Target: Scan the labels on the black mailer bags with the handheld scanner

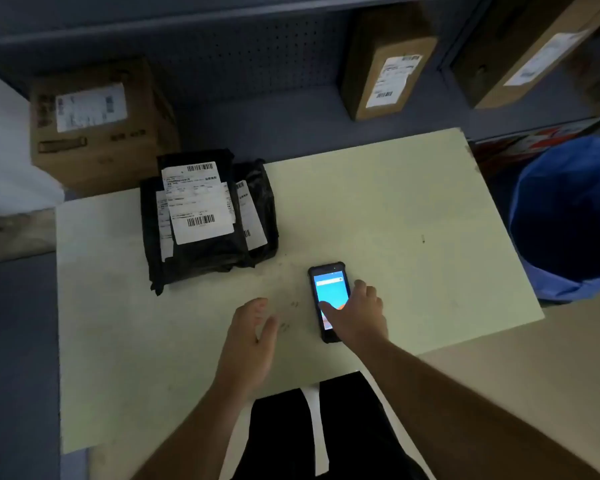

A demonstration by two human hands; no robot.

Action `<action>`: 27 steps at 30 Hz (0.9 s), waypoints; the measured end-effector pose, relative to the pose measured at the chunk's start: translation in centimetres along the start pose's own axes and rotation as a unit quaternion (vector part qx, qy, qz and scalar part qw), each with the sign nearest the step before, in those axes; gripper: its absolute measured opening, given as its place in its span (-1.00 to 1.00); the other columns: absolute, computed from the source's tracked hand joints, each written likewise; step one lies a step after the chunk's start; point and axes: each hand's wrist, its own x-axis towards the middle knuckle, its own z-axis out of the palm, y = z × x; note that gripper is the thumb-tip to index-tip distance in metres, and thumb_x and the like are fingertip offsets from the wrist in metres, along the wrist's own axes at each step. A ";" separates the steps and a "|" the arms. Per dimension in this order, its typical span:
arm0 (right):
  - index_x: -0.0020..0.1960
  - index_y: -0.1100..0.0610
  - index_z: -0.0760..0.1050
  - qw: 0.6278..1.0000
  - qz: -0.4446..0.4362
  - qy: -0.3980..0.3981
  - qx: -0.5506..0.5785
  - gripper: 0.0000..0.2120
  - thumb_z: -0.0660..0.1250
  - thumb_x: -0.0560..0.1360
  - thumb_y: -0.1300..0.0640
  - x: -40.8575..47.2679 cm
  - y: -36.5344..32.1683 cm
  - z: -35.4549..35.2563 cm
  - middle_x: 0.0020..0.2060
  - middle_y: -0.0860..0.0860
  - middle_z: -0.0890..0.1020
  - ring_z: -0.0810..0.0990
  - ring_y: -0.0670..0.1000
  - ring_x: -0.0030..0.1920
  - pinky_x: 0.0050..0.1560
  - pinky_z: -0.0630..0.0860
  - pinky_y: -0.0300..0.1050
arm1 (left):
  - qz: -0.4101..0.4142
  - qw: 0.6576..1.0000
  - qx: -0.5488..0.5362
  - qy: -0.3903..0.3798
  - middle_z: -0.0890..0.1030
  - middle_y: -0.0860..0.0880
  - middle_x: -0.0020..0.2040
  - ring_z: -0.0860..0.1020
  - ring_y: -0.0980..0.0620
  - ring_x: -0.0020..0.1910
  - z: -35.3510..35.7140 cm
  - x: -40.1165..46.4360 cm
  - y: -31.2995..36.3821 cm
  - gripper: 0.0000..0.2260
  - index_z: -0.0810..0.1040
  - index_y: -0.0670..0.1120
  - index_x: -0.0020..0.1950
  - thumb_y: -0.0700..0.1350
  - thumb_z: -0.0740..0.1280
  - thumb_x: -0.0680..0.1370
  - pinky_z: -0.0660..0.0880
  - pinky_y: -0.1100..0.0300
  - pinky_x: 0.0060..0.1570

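A stack of black mailer bags (215,252) with white barcode labels (198,202) lies on the left part of the pale table (395,209). The handheld scanner (328,289), a black phone-like device with a lit blue screen, lies flat on the table right of the stack. My right hand (359,315) rests over the scanner's lower right, thumb on the screen and fingers along its right edge; whether it grips the scanner is unclear. My left hand (252,341) hovers open over the table just left of the scanner, holding nothing.
Cardboard boxes with labels stand behind the table: one at the back left (97,123), one at the back centre-right (385,60), another at the far right (527,50). A blue bin (568,220) sits beside the table's right edge. My black trousers (312,434) show below the near edge.
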 end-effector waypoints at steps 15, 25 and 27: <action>0.58 0.10 0.22 0.997 0.046 0.056 -0.032 -0.09 0.58 0.42 -0.18 0.5 -0.5 4.1 0.41 0.08 0.44 0.47 0.16 0.37 0.29 0.54 0.12 | -0.009 1.000 0.012 -0.017 0.47 0.18 0.30 0.51 0.22 0.25 -1.3 0.7 -2.0 -0.63 0.45 0.08 0.46 0.07 0.26 0.64 0.53 0.07 0.27; 0.55 0.08 0.26 0.998 0.046 0.032 -0.031 -0.18 0.56 0.45 -0.17 0.9 -0.9 2.5 0.41 0.05 0.54 0.54 0.14 0.37 0.36 0.51 0.13 | 0.003 1.000 0.009 -0.011 0.46 0.23 0.28 0.49 0.29 0.24 -2.3 0.9 -1.1 -0.63 0.44 0.12 0.44 0.07 0.29 0.63 0.56 0.09 0.23; 0.54 0.08 0.27 0.998 0.046 0.027 -0.014 -0.18 0.58 0.45 -0.14 0.8 -1.0 1.8 0.41 0.05 0.53 0.54 0.13 0.38 0.35 0.54 0.13 | 0.004 1.000 0.005 -0.002 0.46 0.20 0.30 0.50 0.27 0.25 -2.7 1.1 -0.7 -0.62 0.44 0.10 0.45 0.06 0.30 0.64 0.56 0.07 0.24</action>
